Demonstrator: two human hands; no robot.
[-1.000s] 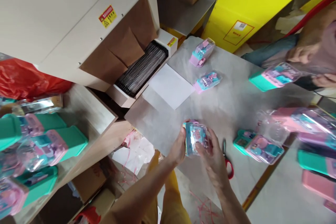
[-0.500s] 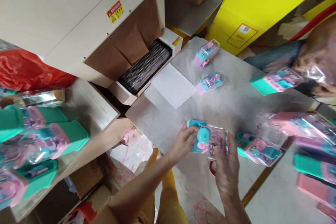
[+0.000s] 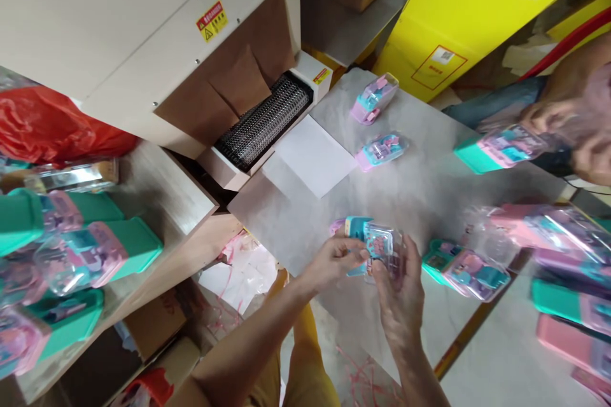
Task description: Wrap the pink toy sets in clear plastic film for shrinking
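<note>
Grey stone-patterned desk (image 3: 429, 184) fills the middle of the view, with a large beige conveyor machine (image 3: 143, 32) at its upper left, its dark mesh belt (image 3: 262, 122) ending beside a white paper sheet (image 3: 312, 156). A tall yellow carton (image 3: 477, 6) stands beyond the far edge. Teal and pink toy packs in clear wrap sit on a wooden shelf (image 3: 157, 184) at the left and in a pile (image 3: 548, 235) at the right. Two small pastel wrapped toys (image 3: 377, 124) lie loose near the machine mouth. At the upper right, a co-worker's hands (image 3: 573, 133) hold another teal pack.

Subject item: a small teal and pink toy in clear plastic wrap (image 3: 375, 245), held above the near desk edge. The left hand (image 3: 334, 261) pinches its near end with fingertips; the right hand (image 3: 401, 292) is closed over its right side, palm down, wrist raised. Both hands are clamped on it, close together.

Risk noted: the wrap looks slick, and the item hangs close to the desk edge; a loosened pinch could likely drop it to the littered floor below.
</note>
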